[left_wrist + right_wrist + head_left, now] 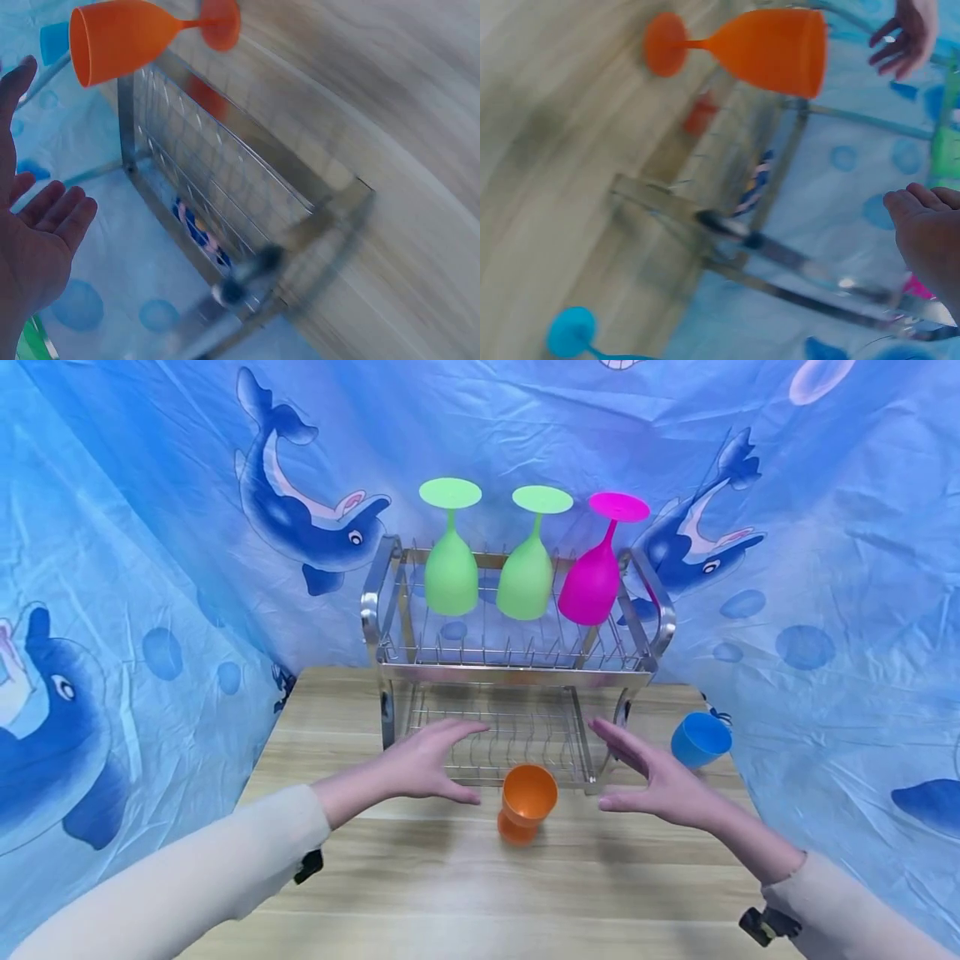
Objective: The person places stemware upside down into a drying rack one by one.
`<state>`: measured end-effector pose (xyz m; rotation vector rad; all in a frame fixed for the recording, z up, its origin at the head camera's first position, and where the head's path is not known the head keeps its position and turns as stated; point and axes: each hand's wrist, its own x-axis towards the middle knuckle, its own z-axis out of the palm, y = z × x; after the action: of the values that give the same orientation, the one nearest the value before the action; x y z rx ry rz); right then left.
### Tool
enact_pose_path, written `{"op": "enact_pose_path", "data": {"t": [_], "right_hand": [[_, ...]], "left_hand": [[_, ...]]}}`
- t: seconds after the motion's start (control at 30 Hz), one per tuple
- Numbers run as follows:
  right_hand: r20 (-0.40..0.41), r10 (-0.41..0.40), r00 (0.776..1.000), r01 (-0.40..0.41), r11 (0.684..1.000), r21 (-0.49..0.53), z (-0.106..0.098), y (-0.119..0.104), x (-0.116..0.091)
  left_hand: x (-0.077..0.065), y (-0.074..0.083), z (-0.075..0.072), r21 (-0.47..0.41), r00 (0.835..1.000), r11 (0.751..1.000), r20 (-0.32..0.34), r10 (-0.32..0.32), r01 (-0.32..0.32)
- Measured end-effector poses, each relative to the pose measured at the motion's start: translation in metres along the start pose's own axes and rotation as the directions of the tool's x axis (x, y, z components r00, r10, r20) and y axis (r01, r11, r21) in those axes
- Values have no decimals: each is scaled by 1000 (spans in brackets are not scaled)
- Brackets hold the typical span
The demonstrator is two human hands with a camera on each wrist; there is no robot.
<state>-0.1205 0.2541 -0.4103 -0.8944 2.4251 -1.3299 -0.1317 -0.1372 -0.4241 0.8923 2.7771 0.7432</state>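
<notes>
An orange plastic goblet (529, 795) stands upright on the wooden table, just in front of a metal dish rack. To its left my left hand (423, 764) hovers with fingers and thumb spread, a gap between it and the cup. On the other side, my right hand (663, 781) is held in the air in much the same pose, palm turned inward. Both wrist views show the orange goblet (124, 41) apart from the fingers. Neither hand holds anything.
The two-tier dish rack (517, 675) carries two green goblets (452, 578) and a magenta goblet (591, 587), upside down on its upper tier. A blue goblet (699, 742) stands right of the rack. Blue dolphin-print sheeting (150, 510) surrounds the wooden table (465, 902).
</notes>
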Motion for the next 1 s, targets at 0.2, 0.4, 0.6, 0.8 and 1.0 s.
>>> {"op": "enact_pose_path", "data": {"t": [0.2,0.4,0.6,0.8,1.0], "right_hand": [[11,74,997,-74,997,31,4,31,-4],[24,162,986,-163,986,43,8,52,-8],[22,202,979,-203,976,74,10,62,-10],[13,213,977,-214,974,77,11,64,-9],[32,232,972,-234,966,111,12,64,-11]], "left_hand": [[31,12,18,-38,993,998,104,61,-57],[50,19,38,-21,977,994,180,113,-111],[60,21,53,-29,970,991,200,137,-134],[64,17,69,-39,972,987,177,158,-154],[62,15,85,-71,974,986,159,162,-153]]}}
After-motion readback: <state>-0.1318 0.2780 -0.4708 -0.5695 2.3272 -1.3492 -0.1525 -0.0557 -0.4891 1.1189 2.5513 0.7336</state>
